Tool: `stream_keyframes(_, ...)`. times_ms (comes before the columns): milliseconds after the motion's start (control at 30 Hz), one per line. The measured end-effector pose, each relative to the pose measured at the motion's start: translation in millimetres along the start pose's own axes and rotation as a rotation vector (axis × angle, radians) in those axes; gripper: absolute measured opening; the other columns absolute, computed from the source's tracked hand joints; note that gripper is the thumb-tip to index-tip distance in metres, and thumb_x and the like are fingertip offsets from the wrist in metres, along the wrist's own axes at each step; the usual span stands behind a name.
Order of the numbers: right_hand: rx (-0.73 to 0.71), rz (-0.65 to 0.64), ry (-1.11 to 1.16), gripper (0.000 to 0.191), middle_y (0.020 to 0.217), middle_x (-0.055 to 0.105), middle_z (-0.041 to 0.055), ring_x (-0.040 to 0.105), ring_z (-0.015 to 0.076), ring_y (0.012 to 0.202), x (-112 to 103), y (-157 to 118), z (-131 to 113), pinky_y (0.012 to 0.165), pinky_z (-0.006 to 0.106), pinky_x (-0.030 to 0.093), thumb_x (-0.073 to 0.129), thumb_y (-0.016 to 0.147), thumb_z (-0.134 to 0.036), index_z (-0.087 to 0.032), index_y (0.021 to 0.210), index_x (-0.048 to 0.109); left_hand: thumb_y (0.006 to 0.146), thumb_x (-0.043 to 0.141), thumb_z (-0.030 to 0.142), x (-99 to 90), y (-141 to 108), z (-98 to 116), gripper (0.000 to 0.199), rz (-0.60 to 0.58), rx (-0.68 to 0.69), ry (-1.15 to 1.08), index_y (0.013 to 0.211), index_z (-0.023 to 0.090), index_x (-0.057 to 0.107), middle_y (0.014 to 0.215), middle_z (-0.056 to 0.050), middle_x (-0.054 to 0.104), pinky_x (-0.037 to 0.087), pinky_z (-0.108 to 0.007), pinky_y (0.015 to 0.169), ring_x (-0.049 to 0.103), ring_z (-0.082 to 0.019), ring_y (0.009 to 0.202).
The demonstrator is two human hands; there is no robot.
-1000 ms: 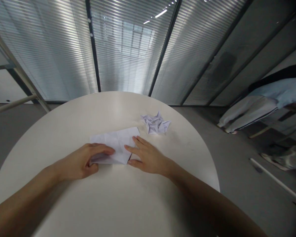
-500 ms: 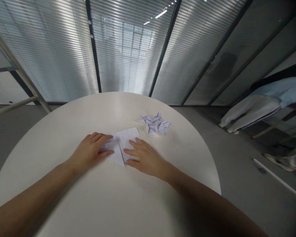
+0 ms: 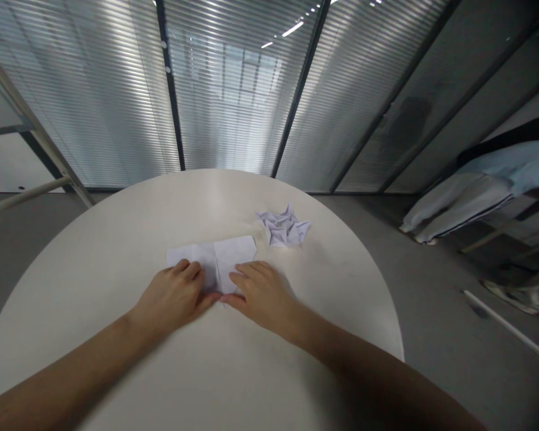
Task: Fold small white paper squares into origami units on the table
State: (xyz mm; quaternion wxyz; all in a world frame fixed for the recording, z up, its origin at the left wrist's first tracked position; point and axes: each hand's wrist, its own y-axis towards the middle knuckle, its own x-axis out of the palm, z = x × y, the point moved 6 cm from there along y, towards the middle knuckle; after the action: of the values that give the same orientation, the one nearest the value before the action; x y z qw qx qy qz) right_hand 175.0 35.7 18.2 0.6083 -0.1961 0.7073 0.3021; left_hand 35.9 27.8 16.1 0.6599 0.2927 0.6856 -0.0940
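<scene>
A folded sheet of white paper (image 3: 233, 251) lies on the round white table (image 3: 206, 371), a crease line running down its middle. My left hand (image 3: 173, 296) is closed on its near left part, fingers curled and thumb at the near edge. From the other side my right hand (image 3: 263, 293) grips the near right part, its thumb meeting the left thumb at the bottom edge. A small bit of paper shows below the thumbs. Beyond my right hand sits a folded white paper piece (image 3: 282, 226) with several pointed tips, touched by neither hand.
Glass panels with blinds (image 3: 233, 90) stand behind the table. A metal frame (image 3: 49, 149) rises at the left. On the right, a person in light trousers (image 3: 462, 200) is by the wall, and a white bar (image 3: 507, 326) crosses the floor area.
Both hands have come together at the paper's near edge, thumbs now touching. My left fingers have curled in. More of the paper's far left part shows.
</scene>
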Motion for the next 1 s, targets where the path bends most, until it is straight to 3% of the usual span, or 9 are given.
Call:
stream_keyframes(167,-0.023,-0.017,0.006,0.071,0.142,0.042,0.0142,0.036,0.0325,0.132,4,1,15,0.106,0.045,0.031,0.046,0.080,-0.069,-0.023,0.135,0.046,0.088,0.042,0.057,0.5,-2,-1,0.046,-0.020,-0.036,-0.064,0.092,0.016,0.061,0.096,-0.012,0.065,0.051,-0.036,0.065,0.062,-0.027,0.087)
stream_keyframes(267,-0.028,-0.030,-0.024,0.072,0.141,0.043,0.0159,0.036,0.0322,0.132,1,0,18,0.105,0.046,0.032,0.043,0.081,-0.069,-0.023,0.136,0.045,0.087,0.042,0.059,0.9,0,-5,0.046,-0.016,-0.045,-0.065,0.096,0.018,0.062,0.102,-0.012,0.065,0.051,-0.034,0.063,0.063,-0.027,0.090)
stream_keyframes(367,-0.025,-0.028,-0.039,0.056,0.130,0.056,0.0132,0.048,0.0266,0.123,-4,1,16,0.102,0.040,0.036,0.041,0.089,-0.060,-0.020,0.126,0.056,0.089,0.042,0.055,1.6,2,-10,0.042,0.006,-0.047,-0.083,0.097,0.021,0.064,0.100,-0.009,0.067,0.050,-0.031,0.062,0.063,-0.025,0.089)
stream_keyframes(433,0.017,-0.036,-0.050,0.047,0.111,0.066,0.0107,0.058,0.0239,0.108,-7,4,19,0.097,0.038,0.040,0.039,0.093,-0.054,-0.019,0.108,0.066,0.092,0.041,0.050,1.8,3,-11,0.038,0.018,-0.010,-0.122,0.097,0.022,0.066,0.100,-0.007,0.068,0.051,-0.031,0.066,0.064,-0.023,0.090)
stream_keyframes(533,0.105,-0.018,-0.070,0.039,0.092,0.070,0.0088,0.062,0.0230,0.094,-7,10,31,0.091,0.037,0.042,0.044,0.093,-0.048,-0.019,0.090,0.070,0.093,0.041,0.046,1.4,4,-7,0.035,0.027,0.083,-0.177,0.099,0.023,0.067,0.099,-0.005,0.069,0.051,-0.031,0.073,0.063,-0.021,0.092)
stream_keyframes(600,0.115,0.043,-0.066,0.033,0.105,0.067,0.0099,0.058,0.0242,0.104,-6,14,39,0.094,0.038,0.040,0.052,0.090,-0.044,-0.018,0.103,0.067,0.092,0.043,0.046,1.8,5,-4,0.034,0.029,0.138,-0.197,0.098,0.024,0.068,0.098,-0.006,0.069,0.050,-0.032,0.075,0.063,-0.021,0.092)
stream_keyframes(733,0.071,0.092,-0.026,0.055,0.137,0.049,0.0121,0.041,0.0247,0.128,3,17,50,0.106,0.041,0.030,0.056,0.088,-0.041,-0.017,0.136,0.043,0.092,0.046,0.040,5.0,8,-7,0.029,0.081,0.157,-0.252,0.094,0.026,0.071,0.100,-0.005,0.068,0.048,-0.035,0.080,0.060,-0.020,0.093)
stream_keyframes(900,0.044,0.044,0.035,0.057,0.132,0.053,0.0107,0.045,0.0238,0.124,11,19,55,0.109,0.045,0.026,0.055,0.088,-0.044,-0.018,0.137,0.040,0.088,0.053,0.043,16.3,12,-26,0.027,0.115,0.036,-0.334,0.104,0.028,0.068,0.121,-0.007,0.061,0.043,-0.043,0.091,0.053,-0.026,0.112)
stream_keyframes(1000,0.023,0.055,0.039,0.054,0.125,0.057,0.0103,0.050,0.0228,0.117,10,20,53,0.107,0.041,0.029,0.057,0.088,-0.041,-0.017,0.134,0.044,0.083,0.055,0.051,22.8,12,-35,0.050,0.113,-0.041,-0.341,0.126,0.025,0.054,0.136,-0.010,0.049,0.037,-0.048,0.101,0.043,-0.030,0.126)
